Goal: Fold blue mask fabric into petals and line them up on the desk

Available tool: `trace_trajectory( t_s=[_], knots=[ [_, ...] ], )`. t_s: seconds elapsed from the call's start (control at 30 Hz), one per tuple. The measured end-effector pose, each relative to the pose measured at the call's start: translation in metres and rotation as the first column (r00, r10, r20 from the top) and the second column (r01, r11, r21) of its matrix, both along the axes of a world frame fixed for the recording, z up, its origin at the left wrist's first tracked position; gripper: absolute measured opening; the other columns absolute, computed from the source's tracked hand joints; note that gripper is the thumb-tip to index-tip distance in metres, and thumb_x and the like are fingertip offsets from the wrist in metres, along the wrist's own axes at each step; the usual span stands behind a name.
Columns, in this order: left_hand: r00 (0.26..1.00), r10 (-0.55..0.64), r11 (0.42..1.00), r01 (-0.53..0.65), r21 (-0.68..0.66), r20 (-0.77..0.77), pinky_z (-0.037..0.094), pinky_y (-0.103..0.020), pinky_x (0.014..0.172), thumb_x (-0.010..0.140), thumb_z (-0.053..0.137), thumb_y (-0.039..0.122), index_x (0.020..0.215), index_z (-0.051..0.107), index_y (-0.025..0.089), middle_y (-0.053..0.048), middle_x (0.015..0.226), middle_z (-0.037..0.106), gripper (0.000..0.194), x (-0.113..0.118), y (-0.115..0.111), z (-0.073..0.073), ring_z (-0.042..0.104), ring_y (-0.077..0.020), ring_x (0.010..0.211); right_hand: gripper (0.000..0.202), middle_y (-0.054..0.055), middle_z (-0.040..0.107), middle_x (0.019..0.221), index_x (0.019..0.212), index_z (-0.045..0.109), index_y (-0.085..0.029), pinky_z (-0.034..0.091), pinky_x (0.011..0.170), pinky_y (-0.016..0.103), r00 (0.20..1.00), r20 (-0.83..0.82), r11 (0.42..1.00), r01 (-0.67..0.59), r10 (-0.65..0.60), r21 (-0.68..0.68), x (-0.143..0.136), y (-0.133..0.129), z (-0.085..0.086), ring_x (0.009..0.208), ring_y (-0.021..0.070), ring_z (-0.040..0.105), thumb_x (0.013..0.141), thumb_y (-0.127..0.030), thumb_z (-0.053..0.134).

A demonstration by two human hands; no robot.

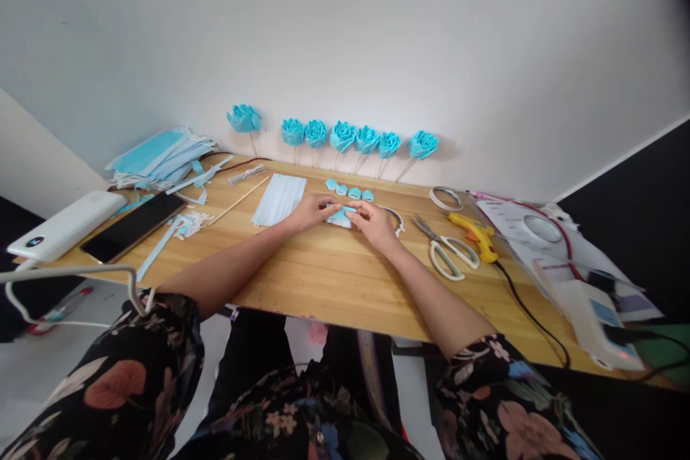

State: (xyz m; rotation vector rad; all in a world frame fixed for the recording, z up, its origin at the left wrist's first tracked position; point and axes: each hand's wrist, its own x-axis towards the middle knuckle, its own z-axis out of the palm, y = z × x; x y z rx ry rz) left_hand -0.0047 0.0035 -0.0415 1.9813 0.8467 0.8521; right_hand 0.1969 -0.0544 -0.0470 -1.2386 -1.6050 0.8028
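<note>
My left hand [313, 211] and my right hand [374, 223] meet over the middle of the table. Between their fingertips is a small piece of blue mask fabric [339, 217], its white edge low toward me. Thumbs and fingers of both hands close on it from either side. Just beyond lie several small blue folded petals [354, 192] in a row. A pale blue mask sheet [280, 198] rests flat left of my left hand. Close to my right hand, a white loop [397, 219] is partly hidden behind it.
Several blue fabric roses [343, 136] on sticks lean against the wall. Scissors [445, 250], a yellow glue gun [476, 236] and a tape roll [445, 198] lie right. Left are stacked masks [156, 156], a phone [134, 227], a power bank [67, 224], a wooden stick [237, 201] and scraps [191, 224].
</note>
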Motion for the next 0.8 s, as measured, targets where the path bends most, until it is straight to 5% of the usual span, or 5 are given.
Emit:
trace_trajectory(
  t_s=[0.27, 0.8],
  knots=[
    [0.999, 0.032, 0.997, -0.029, 0.069, -0.04, 0.032, -0.025, 0.057, 0.086, 0.06, 0.048, 0.081, 0.072, 0.014, 0.0, 0.063, 0.061, 0.036, 0.0, 0.0007, -0.004, 0.048, -0.0128, 0.059, 0.043, -0.001, 0.061, 0.067, 0.098, 0.077, -0.02, 0.042, 0.062, 0.028, 0.999, 0.047, 1.0, 0.001, -0.002, 0.014, -0.0014, -0.0027, 0.0048, 0.062, 0.0152, 0.051, 0.079, -0.058, 0.071],
    [0.995, -0.008, 0.986, 0.024, 0.167, -0.095, 0.044, -0.028, 0.076, 0.094, 0.057, 0.041, 0.09, 0.072, 0.016, -0.008, 0.092, 0.077, 0.029, -0.0005, 0.0014, -0.0051, 0.068, -0.0213, 0.085, 0.034, 0.0, 0.064, 0.065, 0.082, 0.073, -0.02, 0.038, 0.061, 0.027, 0.986, 0.168, 0.999, 0.009, -0.018, 0.05, -0.001, -0.0066, 0.007, 0.061, 0.0147, 0.052, 0.089, -0.051, 0.063]
  ],
)
